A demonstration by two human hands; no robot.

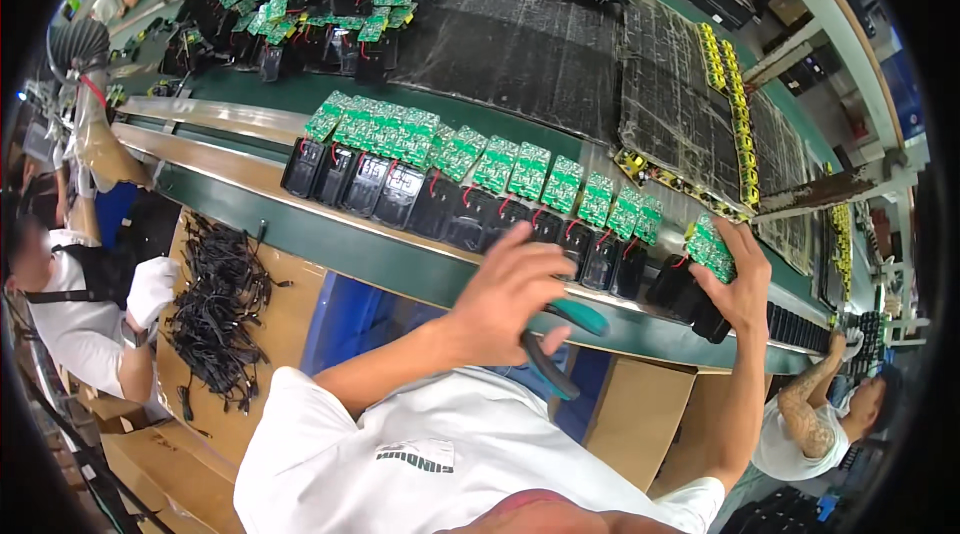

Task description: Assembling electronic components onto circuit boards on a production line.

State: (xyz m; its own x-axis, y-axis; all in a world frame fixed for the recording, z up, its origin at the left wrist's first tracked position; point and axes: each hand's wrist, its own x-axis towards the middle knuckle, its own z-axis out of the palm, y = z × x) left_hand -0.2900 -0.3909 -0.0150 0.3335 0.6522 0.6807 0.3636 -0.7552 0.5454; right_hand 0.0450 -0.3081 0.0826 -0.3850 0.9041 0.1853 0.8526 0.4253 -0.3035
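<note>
My left hand [515,284] is over the front edge of the bench, fingers partly spread. Teal-and-black-handled pliers [584,317] rest in its grip, with their jaws hidden by the hand. At the right end of the row, my right hand [742,274] grips a green circuit board [708,248] between thumb and fingers. Beneath that board lies a black plastic case [672,286], joined to it by a red wire. Leftward runs a row of similar black cases [430,202], each with a green board [462,154] at its far side.
Black flat trays [510,44] cover the bench behind the row. Boards and cases are heaped [270,19] at the far left. Black cables [215,304] lie on cardboard at left, near a gloved co-worker [70,284]. Another person [830,424] works at right. An open carton [640,414] stands below the bench.
</note>
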